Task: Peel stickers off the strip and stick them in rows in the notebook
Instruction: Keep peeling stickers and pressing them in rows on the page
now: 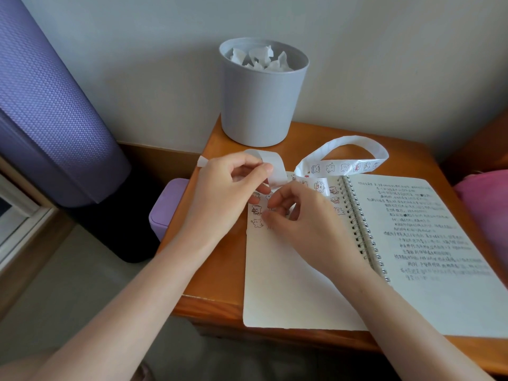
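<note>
An open spiral notebook (297,292) lies on a small wooden table (220,284); its right page is full of handwriting, its left page carries several small cartoon stickers (257,223) near the top. A long white sticker strip (343,160) loops over the notebook's top edge. My left hand (220,193) pinches the peeled, blank end of the strip above the left page. My right hand (305,218) hovers just to its right with fingertips curled together at the strip; whether a sticker sits between them is hidden.
A grey bin (261,105) with crumpled white paper stands at the table's back edge against the wall. A purple rolled mat (49,105) leans at the left, a small purple box (167,207) sits beside the table, and pink fabric (486,210) lies at the right.
</note>
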`<state>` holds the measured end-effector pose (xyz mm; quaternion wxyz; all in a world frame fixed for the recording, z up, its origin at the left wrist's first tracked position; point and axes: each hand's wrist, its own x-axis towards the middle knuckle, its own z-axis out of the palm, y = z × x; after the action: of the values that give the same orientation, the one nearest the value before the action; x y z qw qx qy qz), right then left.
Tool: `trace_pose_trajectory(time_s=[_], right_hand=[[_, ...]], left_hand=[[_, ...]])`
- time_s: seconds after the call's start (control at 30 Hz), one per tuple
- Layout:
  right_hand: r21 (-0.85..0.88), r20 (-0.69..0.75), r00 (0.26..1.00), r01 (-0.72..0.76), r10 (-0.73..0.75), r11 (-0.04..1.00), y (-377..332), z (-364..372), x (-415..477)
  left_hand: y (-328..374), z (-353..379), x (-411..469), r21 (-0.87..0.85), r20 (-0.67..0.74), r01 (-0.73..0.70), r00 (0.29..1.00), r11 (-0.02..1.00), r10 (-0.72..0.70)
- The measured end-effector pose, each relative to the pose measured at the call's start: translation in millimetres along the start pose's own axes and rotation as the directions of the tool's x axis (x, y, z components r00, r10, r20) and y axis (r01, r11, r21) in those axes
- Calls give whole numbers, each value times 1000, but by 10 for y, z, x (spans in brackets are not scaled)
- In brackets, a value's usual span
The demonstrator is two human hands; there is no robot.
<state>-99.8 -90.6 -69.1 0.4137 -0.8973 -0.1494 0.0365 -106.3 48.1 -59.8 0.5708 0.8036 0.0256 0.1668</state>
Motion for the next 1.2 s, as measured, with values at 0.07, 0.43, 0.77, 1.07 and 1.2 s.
trace_pose_trajectory(time_s=[0.07, 0.43, 0.77, 1.07, 1.2], right_hand=[[34, -2, 1000, -4, 4, 999, -5, 0, -4], [231, -156, 987, 80, -44, 970, -53, -162, -27], [151, -253, 959, 172, -130, 973, -36, -234, 24], [305, -274, 960, 148, -63, 941, -42, -268, 41], [268, -277, 957, 162, -85, 950, -40, -271, 37]], left_hand=[[-8, 5, 2, 9, 0, -1, 1000, 1000, 1], [4, -2, 1, 3, -3, -10, 1000, 1000, 10], [70, 11, -18, -108, 9, 7, 1000, 994, -6], [61, 29, -32, -84, 135, 9, 991, 996, 2], [58, 23, -26, -74, 139, -4, 990, 997, 14]])
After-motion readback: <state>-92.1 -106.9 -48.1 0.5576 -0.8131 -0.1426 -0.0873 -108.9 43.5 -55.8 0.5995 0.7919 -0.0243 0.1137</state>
